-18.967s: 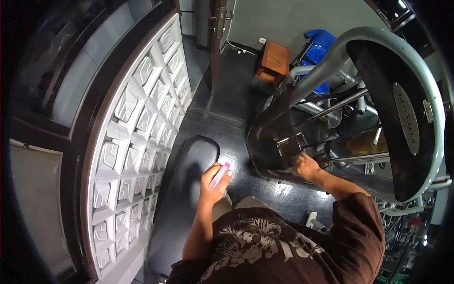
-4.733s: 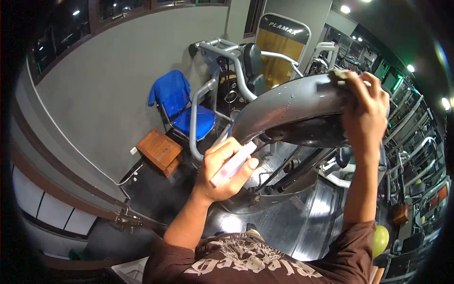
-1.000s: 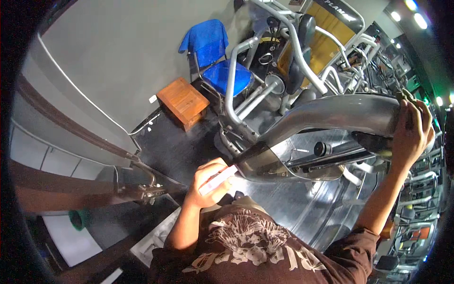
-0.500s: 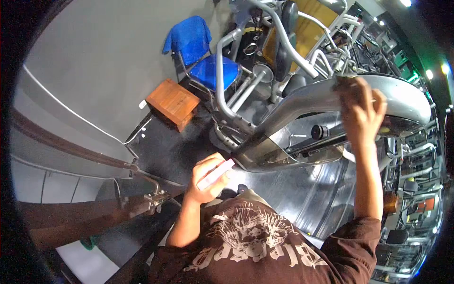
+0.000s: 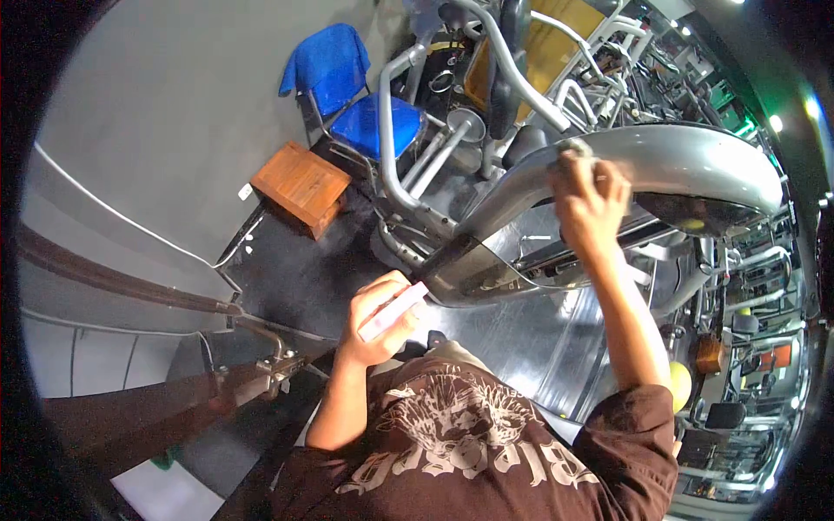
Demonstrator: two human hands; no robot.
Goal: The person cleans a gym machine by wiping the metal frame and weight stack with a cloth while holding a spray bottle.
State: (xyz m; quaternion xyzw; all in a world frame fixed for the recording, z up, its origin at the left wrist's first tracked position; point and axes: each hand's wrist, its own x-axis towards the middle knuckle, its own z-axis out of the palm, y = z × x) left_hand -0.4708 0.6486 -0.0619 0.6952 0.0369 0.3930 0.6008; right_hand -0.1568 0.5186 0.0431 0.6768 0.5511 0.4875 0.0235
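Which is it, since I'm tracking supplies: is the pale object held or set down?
Held: the left hand is wrapped around the pale object.

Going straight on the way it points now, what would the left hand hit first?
Probably the lower end of the curved machine frame; the pale pink object held in the left hand would touch first. Depth is unclear in this single view, so it might pass beside it.
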